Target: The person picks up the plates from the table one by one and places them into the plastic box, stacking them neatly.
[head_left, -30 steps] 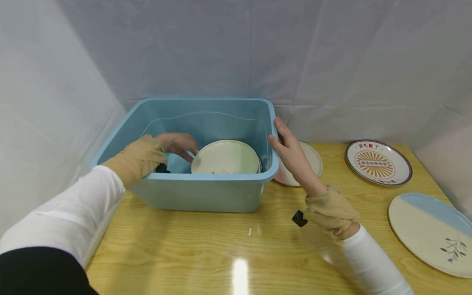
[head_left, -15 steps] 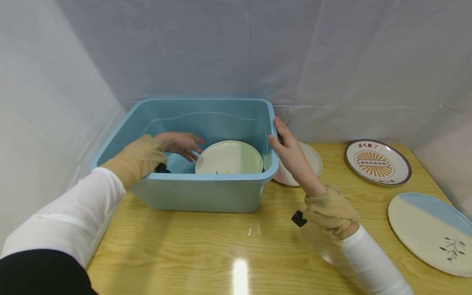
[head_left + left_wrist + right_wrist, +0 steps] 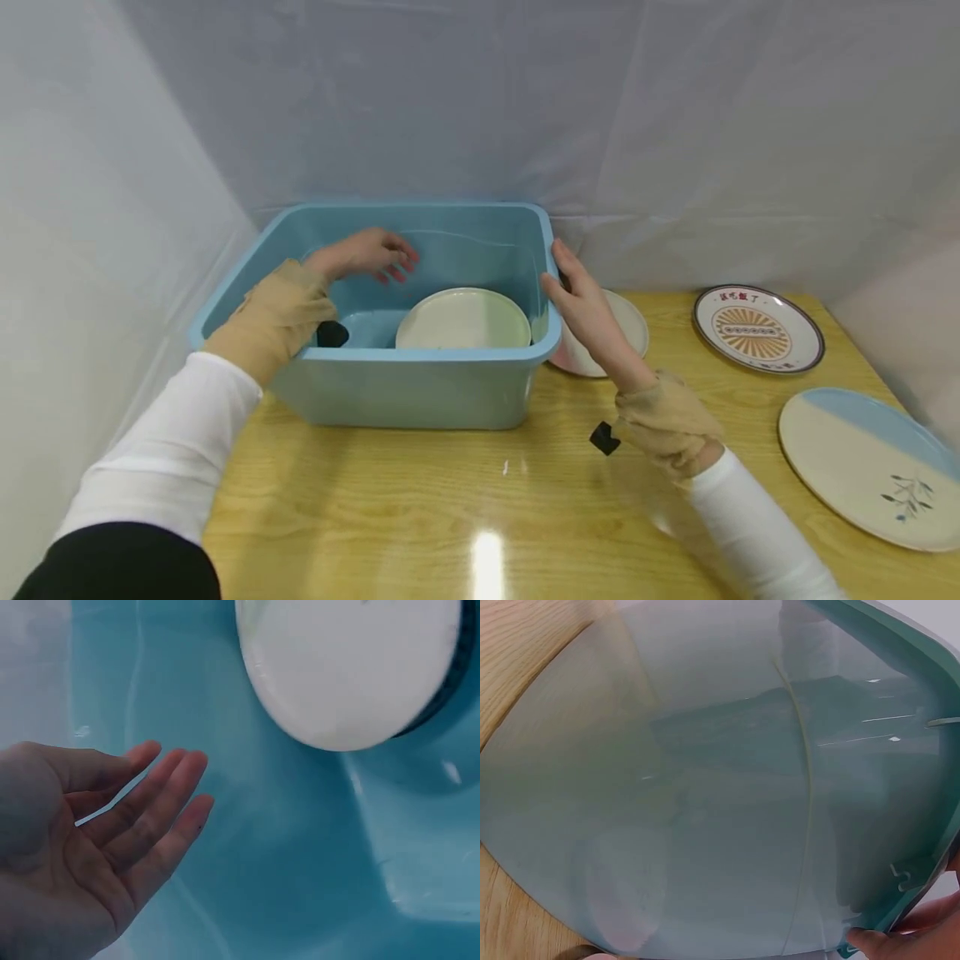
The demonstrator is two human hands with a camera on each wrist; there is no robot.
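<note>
A light blue plastic tub [image 3: 405, 392] stands on the wooden table. A white plate [image 3: 463, 319] lies on its floor toward the right; in the left wrist view the white plate [image 3: 352, 667] sits beyond my fingertips. My left hand [image 3: 367, 254] hovers inside the tub above its floor, up and left of the plate, and holds nothing. The left wrist view shows that left hand [image 3: 112, 847] palm up with its fingers straight. My right hand [image 3: 581, 300] rests with straight fingers against the tub's right rim. Its fingertips [image 3: 877, 941] touch the rim's edge beside the tub wall [image 3: 705, 787].
Three more plates lie on the table right of the tub: a pale one [image 3: 630, 321] partly behind my right hand, a patterned one [image 3: 757, 327], and a large cream and blue one [image 3: 855, 462]. White sheeting walls the table at left and back.
My left hand has let go of the white plate and risen up and back inside the tub. The plate now lies flat on the tub floor. My right hand stays at the rim.
</note>
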